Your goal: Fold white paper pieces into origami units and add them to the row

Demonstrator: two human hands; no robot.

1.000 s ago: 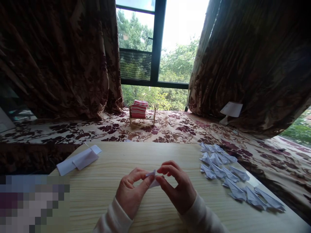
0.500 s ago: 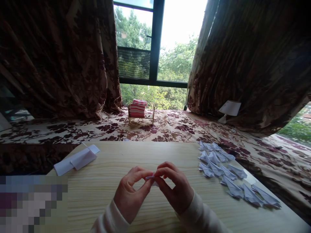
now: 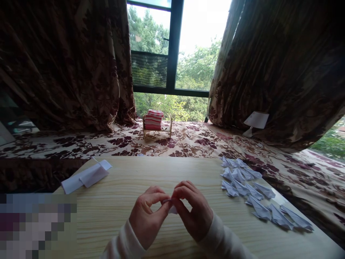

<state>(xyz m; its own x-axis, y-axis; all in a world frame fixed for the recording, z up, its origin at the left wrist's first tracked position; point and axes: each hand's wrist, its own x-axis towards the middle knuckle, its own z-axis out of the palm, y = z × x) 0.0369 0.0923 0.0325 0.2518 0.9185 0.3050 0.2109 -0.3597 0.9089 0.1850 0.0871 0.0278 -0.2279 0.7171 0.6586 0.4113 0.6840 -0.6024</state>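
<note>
A small folded piece of white paper is pinched between my two hands above the front middle of the table. My left hand grips it from the left with thumb and forefinger. From the right, my right hand pinches the same piece, and the fingertips of both hands nearly meet. Most of the paper is hidden behind the fingers; a pale flap shows below them. Several folded white paper planes lie in loose rows on the table's right side.
Folded white paper sheets lie at the left end of the pale wooden table. Behind it, a flower-patterned cloth bears a little wooden rack with striped pink cloths and a small white lamp. Dark curtains frame the window.
Both hands stay together on the paper, with the fingertips slightly lower. A little more of the paper's flap shows beneath them. The view has shifted slightly.
</note>
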